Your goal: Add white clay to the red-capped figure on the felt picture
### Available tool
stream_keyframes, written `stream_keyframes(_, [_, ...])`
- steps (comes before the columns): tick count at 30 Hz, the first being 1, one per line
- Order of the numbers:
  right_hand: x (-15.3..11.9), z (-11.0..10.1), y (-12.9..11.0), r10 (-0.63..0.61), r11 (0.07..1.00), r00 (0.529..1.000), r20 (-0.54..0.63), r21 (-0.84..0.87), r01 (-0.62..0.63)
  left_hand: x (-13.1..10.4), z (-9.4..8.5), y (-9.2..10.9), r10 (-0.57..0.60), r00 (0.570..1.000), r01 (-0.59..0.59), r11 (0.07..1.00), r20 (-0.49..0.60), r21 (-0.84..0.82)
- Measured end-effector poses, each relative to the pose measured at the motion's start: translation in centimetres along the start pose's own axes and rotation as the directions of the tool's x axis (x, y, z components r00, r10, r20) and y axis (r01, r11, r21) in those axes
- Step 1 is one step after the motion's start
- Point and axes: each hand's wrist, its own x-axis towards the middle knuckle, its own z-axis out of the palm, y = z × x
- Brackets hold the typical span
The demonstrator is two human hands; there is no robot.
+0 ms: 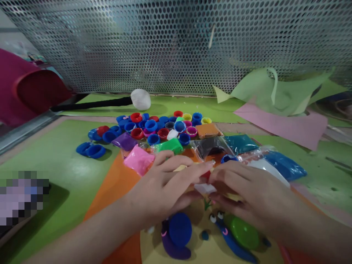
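Note:
My left hand and my right hand meet above an orange sheet with a yellow panel. Between their fingertips are a small red piece and a whitish piece; both hands' fingers close on them. Below, on the panel, lie a purple snail figure with a round blue shell and a blue snail figure with a green shell. A small green sprig shows beneath my fingers.
Beyond my hands are many coloured bottle caps and clay packets, including pink, purple and blue. A white-tipped black stick lies behind. Pink paper is at right, a blurred-out object at left, and perforated metal behind.

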Motion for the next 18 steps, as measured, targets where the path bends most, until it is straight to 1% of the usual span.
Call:
stream_keyframes(5, [0.02,-0.58,0.18,-0.001,0.997,1.0,-0.005,-0.083,0.0,0.15,-0.41,0.31,0.002,0.993,-0.001,1.0,0.115,-0.009])
stream_keyframes(6, [0.05,-0.68,0.19,0.012,0.995,1.0,-0.001,-0.1,-0.012,0.18,-0.45,0.35,0.005,0.994,-0.004,1.0,0.111,-0.011])
stream_keyframes(8, [0.12,-0.8,0.17,0.059,0.993,0.998,0.016,-0.099,-0.057,0.24,-0.42,0.39,0.019,0.998,-0.019,1.0,0.066,-0.011])
stream_keyframes(10, [0.16,-0.76,0.12,0.102,0.993,0.994,0.024,-0.061,-0.1,0.3,-0.27,0.4,0.014,0.999,-0.014,1.0,0.041,-0.002])
stream_keyframes(12, [0.15,-0.58,0.07,0.134,0.991,0.991,0.007,-0.01,-0.134,0.3,-0.05,0.36,0.005,0.999,-0.006,1.0,0.045,0.004])
stream_keyframes(15, [0.06,-0.23,0.08,0.163,0.986,0.987,0.0,0.029,-0.163,0.14,0.29,0.25,0.014,0.999,-0.014,1.0,0.037,-0.007])
stream_keyframes(18, [0.0,-0.02,0.14,0.158,0.987,0.987,-0.013,0.011,-0.158,-0.16,0.44,0.15,0.007,1.0,-0.006,1.0,0.017,-0.004])
